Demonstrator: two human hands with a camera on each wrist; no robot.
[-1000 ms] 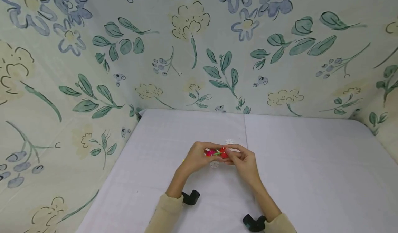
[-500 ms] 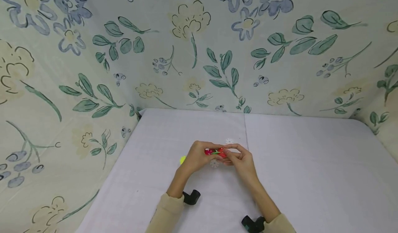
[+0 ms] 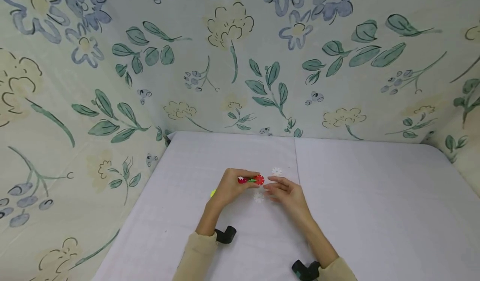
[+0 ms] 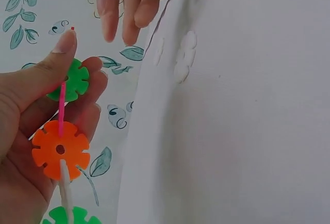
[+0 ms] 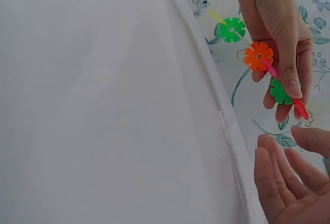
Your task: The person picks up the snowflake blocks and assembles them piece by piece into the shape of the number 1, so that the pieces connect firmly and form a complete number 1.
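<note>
My left hand point(image 3: 228, 186) pinches a chain of slotted plastic snowflake discs between thumb and fingers. A red disc point(image 3: 259, 180) is at its right end, seen face-on in the head view and edge-on in the right wrist view. Behind it come a green disc point(image 4: 76, 81), an edge-on pink disc point(image 4: 62, 110) and an orange disc point(image 4: 61, 149). Further back, another green disc point(image 5: 231, 30) hangs past the palm, with a yellow disc point(image 3: 213, 193) beyond it. My right hand point(image 3: 291, 195) is just right of the red disc, fingers loosely bent and holding nothing.
Two white snowflake discs lie on the white-covered table, one point(image 3: 276, 171) behind the hands and the other point(image 3: 258, 196) below them. Each wrist carries a black mount point(image 3: 226, 234). A floral cloth point(image 3: 240, 64) hangs behind the table's far edge point(image 3: 232, 133).
The right thumb and fingers have let go of the red disc. My left hand has moved slightly left with the chain, leaving a gap between the hands.
</note>
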